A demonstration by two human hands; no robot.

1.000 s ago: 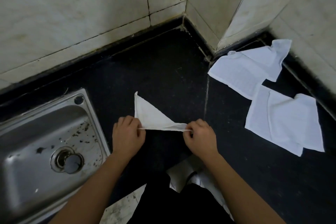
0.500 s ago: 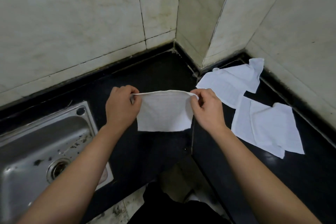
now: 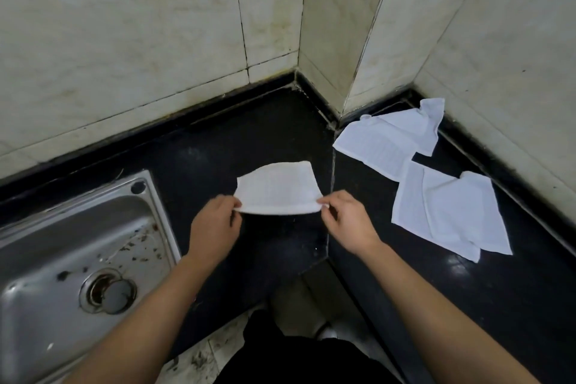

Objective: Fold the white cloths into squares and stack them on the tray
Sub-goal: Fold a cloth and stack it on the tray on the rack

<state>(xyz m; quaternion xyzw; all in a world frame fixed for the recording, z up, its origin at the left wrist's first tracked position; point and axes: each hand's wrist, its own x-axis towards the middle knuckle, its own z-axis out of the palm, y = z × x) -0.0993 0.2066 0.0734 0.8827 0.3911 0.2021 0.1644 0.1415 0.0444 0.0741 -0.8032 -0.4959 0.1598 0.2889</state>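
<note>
A folded white cloth (image 3: 278,188) is stretched between my hands just above the black counter (image 3: 218,146). My left hand (image 3: 215,226) pinches its near left corner and my right hand (image 3: 346,221) pinches its near right corner; the far edge of the cloth tips away from me. Two more white cloths lie loose on the counter to the right: one (image 3: 389,137) in the far corner with a flap turned over, the other (image 3: 448,215) nearer, partly folded. No tray is in view.
A steel sink (image 3: 71,259) with a drain plug is set into the counter at the left. Tiled walls (image 3: 124,40) close the back and right, with a socket high up. The counter's front edge is cut at an angle near my legs.
The cloth hung upright between my raised hands half a second ago; now both hands have come down and towards me, and the cloth lies nearly flat over the counter.
</note>
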